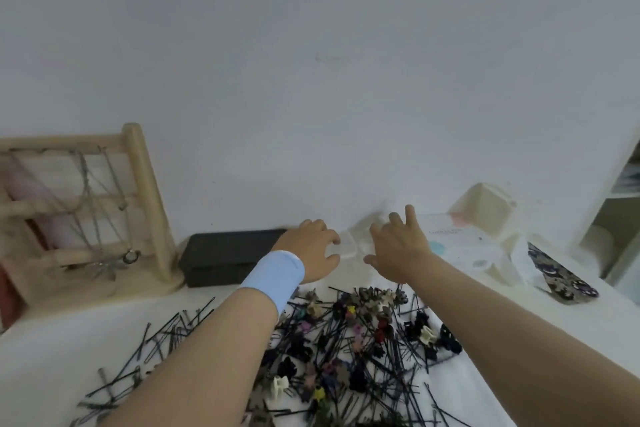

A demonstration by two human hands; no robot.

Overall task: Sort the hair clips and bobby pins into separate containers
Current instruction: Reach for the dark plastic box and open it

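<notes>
I see both hands reaching to twelve o'clock around a clear container (349,246), too blurred to make out well. Left hand (317,246) fingers curl on its left edge; right hand (398,246) fingers spread apart beside it. The hair clips and bobby pins (346,350) pile lies at six o'clock, partly under my forearms.

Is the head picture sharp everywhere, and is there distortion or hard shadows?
Head view: soft all over; the clear container between the left hand and right hand is nearly lost against the white wall. Wide-angle bending tilts the wooden rack. Light is even, no hard shadows.
</notes>
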